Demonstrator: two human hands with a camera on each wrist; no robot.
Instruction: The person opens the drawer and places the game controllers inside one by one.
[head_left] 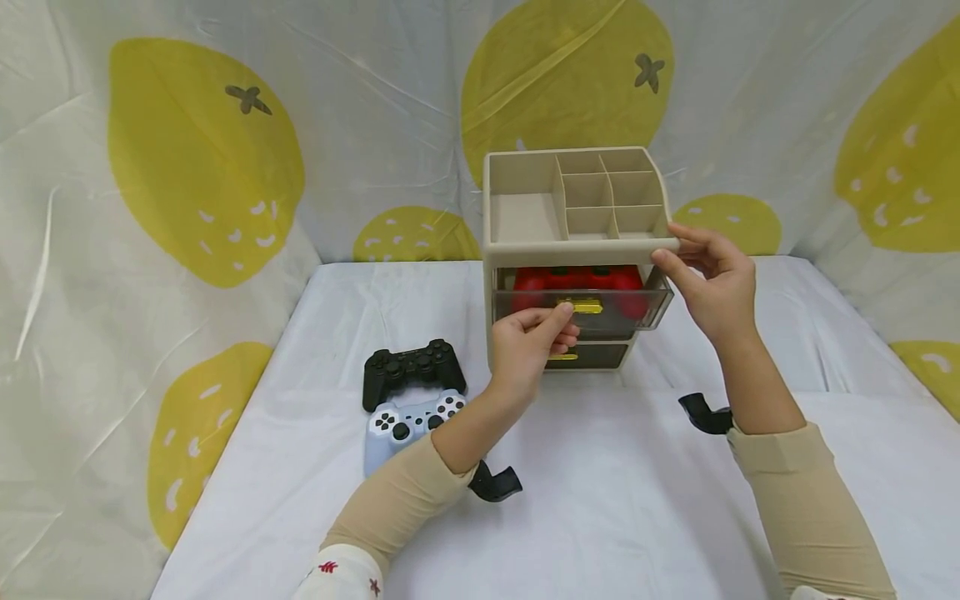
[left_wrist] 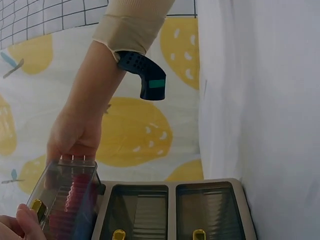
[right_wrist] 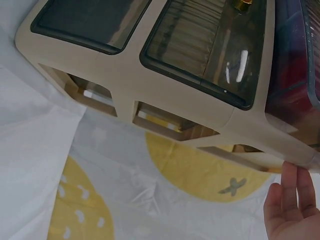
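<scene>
A beige desktop organizer (head_left: 581, 248) with an open compartment top and smoky clear drawers stands upright at the back of the table. Its top drawer (head_left: 517, 308) is pulled partway out, and a red game controller (head_left: 577, 277) lies inside. My left hand (head_left: 528, 346) pinches the gold drawer handle (head_left: 587, 306) between thumb and fingers. On the opposite side, my right hand (head_left: 712, 279) grips the organizer's top right front edge, thumb in front. In the right wrist view, fingers (right_wrist: 290, 200) of that hand touch the beige side. The lower drawers (left_wrist: 139, 210) are closed.
Left of the organizer, a black game controller (head_left: 412, 371) lies behind a light blue controller (head_left: 405, 425), which my left forearm partly covers. A white cloth (head_left: 600, 500) covers the table. A lemon-print sheet (head_left: 375, 125) hangs close behind and at the sides.
</scene>
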